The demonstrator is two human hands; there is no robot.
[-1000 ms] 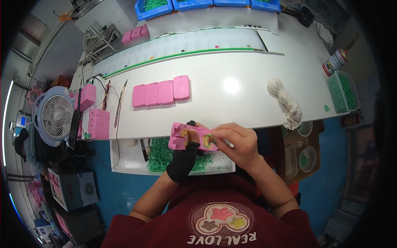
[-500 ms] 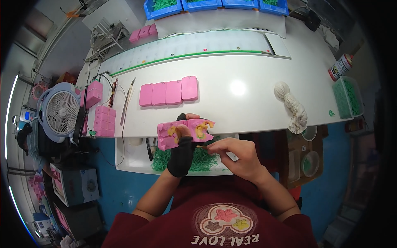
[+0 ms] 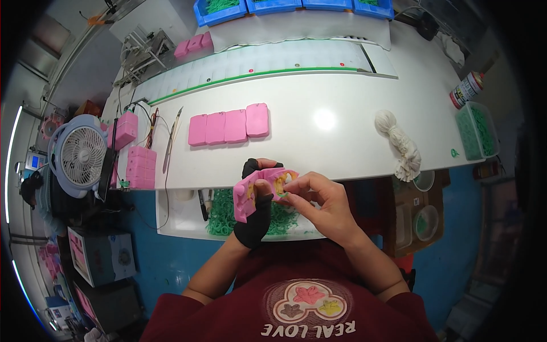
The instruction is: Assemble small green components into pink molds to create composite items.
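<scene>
Both hands work just off the near edge of the table (image 3: 310,102), over a white drawer (image 3: 174,222) that lies below them. Ahead and to the left of the hands, four pink blocks (image 3: 226,126) sit in a row; ahead and to the right lies a bundled white cloth (image 3: 399,145), well apart from the blocks, with a stretch of table surface between. The table's near edge passes just beyond the right hand (image 3: 330,208). Further right, near the table's right edge, stands a clear container (image 3: 476,131) of green pieces.

The left hand (image 3: 254,219), in a black fingerless glove, is clamped around a bent pink piece (image 3: 244,199), its thumb pressed into the middle. The piece has yellowish material inside and is held above the drawer. The bare right hand is at the piece's right end, thumb and forefinger close together beside a small green bit (image 3: 283,195); whether they grip it cannot be determined.

The left hand's other fingers are partly hidden by the piece. Green rings (image 3: 221,214) in the drawer are partly covered by the left hand. Blue bins (image 3: 273,7) far ahead are cut off by the upper border.
</scene>
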